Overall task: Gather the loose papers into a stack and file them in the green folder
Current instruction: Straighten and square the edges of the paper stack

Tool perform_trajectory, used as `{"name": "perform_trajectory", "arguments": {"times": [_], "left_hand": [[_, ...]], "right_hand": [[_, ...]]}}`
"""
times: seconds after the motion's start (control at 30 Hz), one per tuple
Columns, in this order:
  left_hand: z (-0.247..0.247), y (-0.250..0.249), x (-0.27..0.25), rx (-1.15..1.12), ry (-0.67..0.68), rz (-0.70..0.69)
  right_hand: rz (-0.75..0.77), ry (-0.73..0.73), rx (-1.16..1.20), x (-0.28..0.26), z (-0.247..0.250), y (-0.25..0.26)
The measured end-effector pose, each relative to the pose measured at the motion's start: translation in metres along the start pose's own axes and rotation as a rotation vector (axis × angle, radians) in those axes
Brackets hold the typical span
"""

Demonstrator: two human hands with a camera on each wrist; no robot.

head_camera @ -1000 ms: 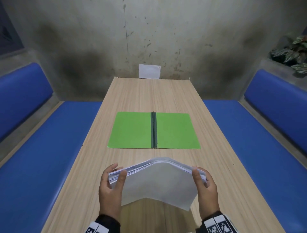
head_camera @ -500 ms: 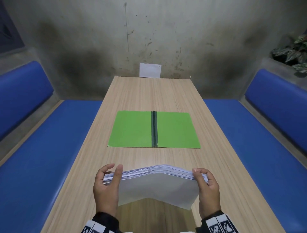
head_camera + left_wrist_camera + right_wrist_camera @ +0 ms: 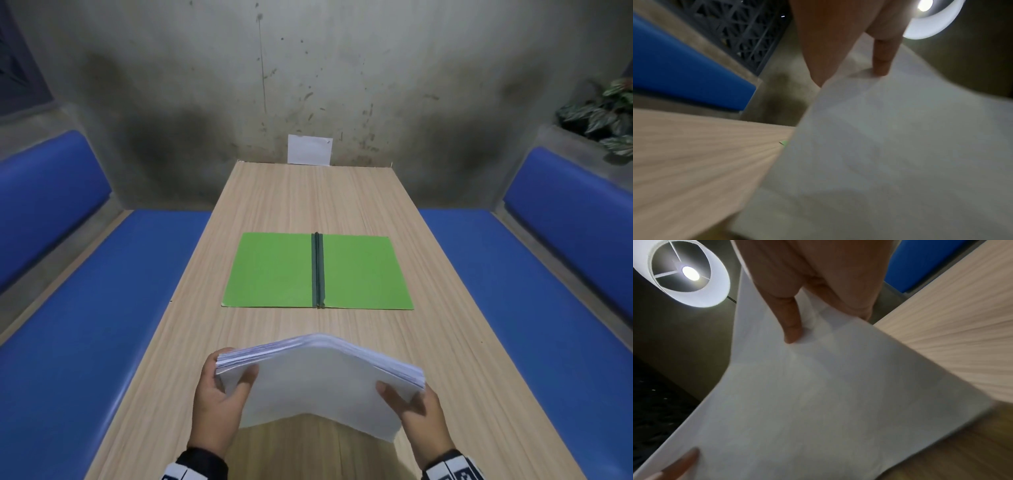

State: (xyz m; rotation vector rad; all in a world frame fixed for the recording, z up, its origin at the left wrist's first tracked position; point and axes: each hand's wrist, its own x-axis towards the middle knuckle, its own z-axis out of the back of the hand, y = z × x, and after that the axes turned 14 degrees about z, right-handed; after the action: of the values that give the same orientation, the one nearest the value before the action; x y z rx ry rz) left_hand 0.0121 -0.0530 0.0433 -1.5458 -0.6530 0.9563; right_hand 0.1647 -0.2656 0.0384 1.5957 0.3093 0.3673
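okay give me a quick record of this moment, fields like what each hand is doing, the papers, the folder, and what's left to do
left hand: grips the left end of the paper stack
right hand: grips the right end
paper stack: gathered, bowed upward in the middle, held near the table's front edge
green folder: open flat, nothing in it, beyond the stack
left to do: file the stack in the folder

Left wrist view, blurred. The left hand (image 3: 830, 40) reaches from the top edge onto a white sheaf of paper (image 3: 890, 154), one of its fingers (image 3: 882, 61) pressing the upper sheet near its far edge. The paper fills the right and lower frame above a pale wood-grain table (image 3: 694, 162). A sliver of green folder (image 3: 784, 142) shows at the paper's left edge. Behind: blue padded bench back (image 3: 680, 73), dark lattice screen (image 3: 740, 30), round white ceiling lamp (image 3: 931, 17)
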Motion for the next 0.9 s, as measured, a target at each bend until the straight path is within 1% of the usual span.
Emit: {"name": "perform_trajectory", "arguments": {"times": [0.1,0.2,0.27,0.33,0.37,0.5,0.6,0.7,0.77,0.9], "left_hand": [[-0.005,-0.017,-0.005,-0.094,-0.019,-0.023],[-0.009,-0.025,-0.013,-0.088,-0.031,-0.047],[-0.01,-0.021,-0.017,-0.093,-0.027,-0.024],[-0.012,-0.018,-0.019,-0.102,-0.051,0.011],[-0.013,-0.018,-0.019,-0.111,-0.068,0.028],[-0.019,-0.022,-0.018,-0.12,-0.115,0.085],[-0.021,-0.026,-0.016,-0.119,-0.152,0.106],[-0.021,-0.027,-0.015,-0.126,-0.137,0.138],[-0.019,-0.028,-0.016,-0.11,-0.111,0.147],[-0.01,-0.029,-0.016,-0.059,0.022,0.143]], "right_hand": [[0.045,-0.015,0.043,0.003,-0.003,0.014],[0.079,-0.024,0.093,0.004,-0.003,0.021],[0.11,-0.037,0.075,0.004,-0.004,0.018],[0.131,-0.055,0.03,0.003,-0.008,0.018],[0.127,-0.073,0.022,0.003,-0.01,0.021],[0.044,-0.127,0.118,0.007,-0.011,0.022],[0.075,-0.052,0.063,0.008,-0.009,0.015],[0.08,0.04,0.032,0.004,-0.004,0.012],[0.075,0.034,-0.007,0.004,0.001,0.007],[0.086,0.026,-0.121,0.01,0.0,0.007]]}}
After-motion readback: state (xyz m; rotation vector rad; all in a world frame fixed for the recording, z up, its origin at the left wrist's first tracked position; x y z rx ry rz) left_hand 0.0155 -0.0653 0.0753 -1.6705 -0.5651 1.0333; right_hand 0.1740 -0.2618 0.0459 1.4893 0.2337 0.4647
